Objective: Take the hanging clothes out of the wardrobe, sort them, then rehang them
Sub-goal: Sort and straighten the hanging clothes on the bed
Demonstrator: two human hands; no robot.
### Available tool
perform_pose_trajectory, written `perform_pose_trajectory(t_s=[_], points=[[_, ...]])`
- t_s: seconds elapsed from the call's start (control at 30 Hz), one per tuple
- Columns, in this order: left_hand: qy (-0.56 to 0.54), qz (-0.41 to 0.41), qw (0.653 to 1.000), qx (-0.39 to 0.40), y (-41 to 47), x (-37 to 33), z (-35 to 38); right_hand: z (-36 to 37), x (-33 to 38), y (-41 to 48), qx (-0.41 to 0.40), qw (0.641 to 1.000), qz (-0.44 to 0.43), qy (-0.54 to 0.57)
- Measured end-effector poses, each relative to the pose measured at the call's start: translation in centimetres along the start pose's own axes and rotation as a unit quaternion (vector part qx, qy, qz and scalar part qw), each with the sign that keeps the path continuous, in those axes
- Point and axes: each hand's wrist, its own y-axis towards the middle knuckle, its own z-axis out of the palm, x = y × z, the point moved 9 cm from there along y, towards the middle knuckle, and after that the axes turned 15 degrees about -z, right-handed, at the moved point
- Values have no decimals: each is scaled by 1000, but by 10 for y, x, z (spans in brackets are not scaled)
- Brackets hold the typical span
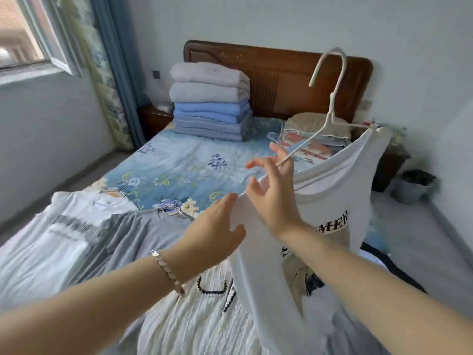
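The right hand [273, 198] pinches the near arm of the white hanger [332, 103]. Just beside it, the left hand [215, 226] grips the shoulder of the white T-shirt [332, 196]. Keep the neckline slack and tilt the hanger through it rather than stretching the collar.

— Head of the bed [184, 162]?
— Folded stack [211, 101] at left, before the headboard [281, 80]; pillows [314, 134] to its right.
— Near end?
— First shirt [58, 226] leftmost, second shirt [133, 234] touching its right side, third garment [204, 316] nearest. Hung shirt [332, 201] on a hanger [330, 98] above the right side. Bin [414, 188] on the floor, further right.
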Motion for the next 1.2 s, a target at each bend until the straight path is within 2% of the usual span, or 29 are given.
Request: perform_pose_trajectory(t_s=[0.07, 0.17, 0.27, 0.33, 0.4, 0.47, 0.57, 0.6, 0.63, 0.67, 0.7, 0.73, 0.77, 0.83, 0.93, 1.1, 1.2], points=[[43, -23, 998, -49, -19, 21, -40, 28, 53, 7, 30, 999, -18, 19], [45, -73, 990, -109, -38, 59, -102, 73, 120, 9, 93, 994, -37, 49], [87, -77, 982, -151, -61, 87, -156, 111, 171, 14, 154, 979, -48, 127], [67, -89, 981, -159, -77, 115, -182, 131, 194, 20, 209, 958, -32, 192], [42, -118, 976, -177, -87, 153, -201, 146, 205, 27, 253, 948, -47, 186], [34, -125, 964, -232, -94, 194, -218, 150, 206, 39, 227, 962, -97, 118], [79, -144, 949, -269, -107, 246, -245, 140, 199, 60, 43, 980, -192, 24], [91, -151, 945, -275, -110, 264, -256, 151, 193, 63, 26, 979, -202, -7], [101, -157, 942, -278, -112, 279, -265, 171, 179, 66, 70, 981, -180, -10], [101, -167, 942, -275, -112, 296, -273, 200, 165, 66, 165, 978, -128, 18], [103, -177, 940, -273, -111, 312, -280, 234, 151, 58, 287, 953, -61, 74], [106, -192, 938, -269, -107, 328, -287, 264, 145, 46, 387, 912, -6, 136], [108, -206, 936, -264, -103, 342, -294, 288, 145, 36, 448, 877, 13, 175], [120, -237, 931, -251, -90, 372, -308, 327, 146, 32, 488, 856, -24, 166], [138, -259, 932, -213, -62, 418, -328, 377, 149, 51, 448, 877, -88, 151], [226, -274, 925, -136, -9, 471, -361, 442, 160, 90, 338, 916, -107, 188], [270, -247, 922, -124, 24, 486, -368, 481, 169, 107, 312, 921, -120, 202]])
